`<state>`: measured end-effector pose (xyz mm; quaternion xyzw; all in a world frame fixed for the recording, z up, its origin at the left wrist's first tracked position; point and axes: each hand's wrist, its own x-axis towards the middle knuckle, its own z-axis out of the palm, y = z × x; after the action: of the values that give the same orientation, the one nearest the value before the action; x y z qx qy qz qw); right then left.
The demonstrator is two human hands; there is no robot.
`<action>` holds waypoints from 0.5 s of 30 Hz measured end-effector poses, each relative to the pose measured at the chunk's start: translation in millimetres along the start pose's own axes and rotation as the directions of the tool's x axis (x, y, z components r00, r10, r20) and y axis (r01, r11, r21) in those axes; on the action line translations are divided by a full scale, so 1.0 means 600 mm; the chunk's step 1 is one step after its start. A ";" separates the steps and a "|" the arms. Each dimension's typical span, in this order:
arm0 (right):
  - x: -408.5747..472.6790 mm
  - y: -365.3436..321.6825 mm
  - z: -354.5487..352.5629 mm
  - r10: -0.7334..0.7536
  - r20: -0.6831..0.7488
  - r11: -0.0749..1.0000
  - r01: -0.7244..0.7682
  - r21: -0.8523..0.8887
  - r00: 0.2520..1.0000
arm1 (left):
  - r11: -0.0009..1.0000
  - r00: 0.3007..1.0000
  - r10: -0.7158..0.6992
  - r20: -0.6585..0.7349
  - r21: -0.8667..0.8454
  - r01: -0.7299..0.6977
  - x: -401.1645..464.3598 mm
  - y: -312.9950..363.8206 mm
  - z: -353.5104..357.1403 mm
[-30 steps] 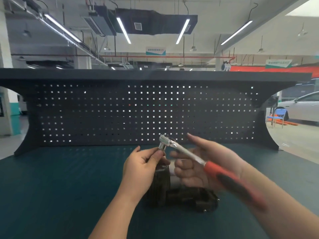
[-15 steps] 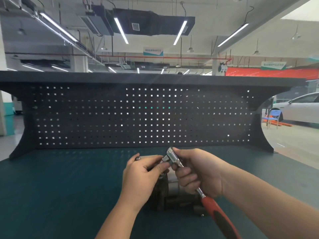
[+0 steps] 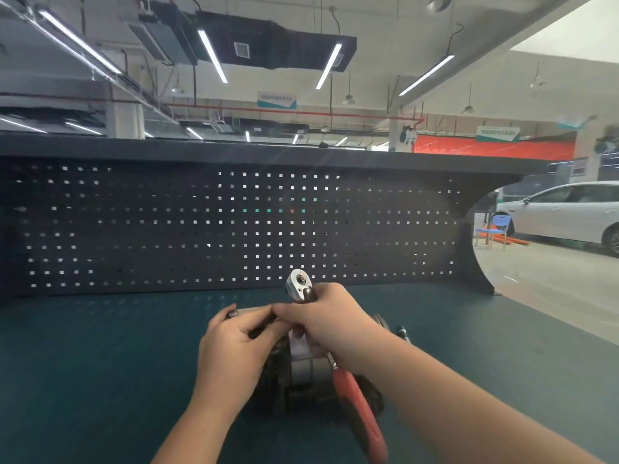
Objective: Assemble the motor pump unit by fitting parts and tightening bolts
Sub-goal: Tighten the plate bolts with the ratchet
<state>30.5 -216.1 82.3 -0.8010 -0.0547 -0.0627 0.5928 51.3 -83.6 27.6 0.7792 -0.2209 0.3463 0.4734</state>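
The dark motor pump unit (image 3: 301, 380) lies on the green bench mat (image 3: 100, 363), mostly covered by both hands. My right hand (image 3: 328, 323) grips the metal shaft of a ratchet wrench just below its chrome head (image 3: 299, 284); the red and black handle (image 3: 360, 410) points down toward me. My left hand (image 3: 234, 346) pinches a small dark part, a socket or bolt, at the top of the unit, its fingertips meeting those of my right hand. What the left fingers hold is blurred.
A dark pegboard back wall (image 3: 234, 222) closes the bench's far side. A small metal piece (image 3: 402, 331) lies on the mat right of the unit. Beyond the bench at right stand a white car (image 3: 569, 212) and a blue chair (image 3: 495, 229).
My right hand slid up the wrench shaft from the handle to near the head, and the wrench swung upright with its handle toward me. Both hands came together over the unit.
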 end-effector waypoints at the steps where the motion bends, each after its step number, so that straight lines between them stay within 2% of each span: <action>1: 0.001 -0.003 -0.009 -0.013 -0.010 0.999 0.013 0.046 1.000 | 1.000 1.000 -0.006 -0.013 -0.009 0.006 -0.001 0.000 -0.001; 3: -0.001 -0.010 -0.051 -0.014 -0.077 0.993 0.023 0.118 0.997 | 1.000 1.000 -0.009 0.011 -0.006 0.009 0.000 -0.001 -0.004; 6: -0.012 -0.007 -0.164 0.068 -0.215 0.984 -0.029 0.177 0.974 | 0.993 0.989 0.078 0.128 0.082 -0.089 0.004 -0.002 -0.009; 8: -0.017 0.026 -0.228 0.200 -0.315 0.980 -0.195 0.046 0.928 | 0.981 0.981 0.116 0.153 0.135 -0.137 0.004 -0.002 -0.010; 11: -0.006 0.116 -0.248 0.373 -0.343 0.853 -0.464 -0.239 0.862 | 0.978 0.984 0.116 0.136 0.160 -0.138 0.002 -0.003 -0.009; 13: 0.012 0.172 -0.228 0.462 -0.292 0.759 -0.543 -0.358 0.838 | 0.977 0.987 0.124 0.107 0.159 -0.140 -0.001 -0.001 -0.005; 15: 0.030 0.211 -0.212 0.481 -0.269 0.703 -0.550 -0.451 0.835 | 0.981 0.988 0.127 0.088 0.135 -0.138 -0.002 0.001 -0.001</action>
<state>64.1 -374.4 2.9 -0.9055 0.2294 0.0414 0.3546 49.7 -83.6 27.1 0.8072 -0.2659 0.3610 0.3839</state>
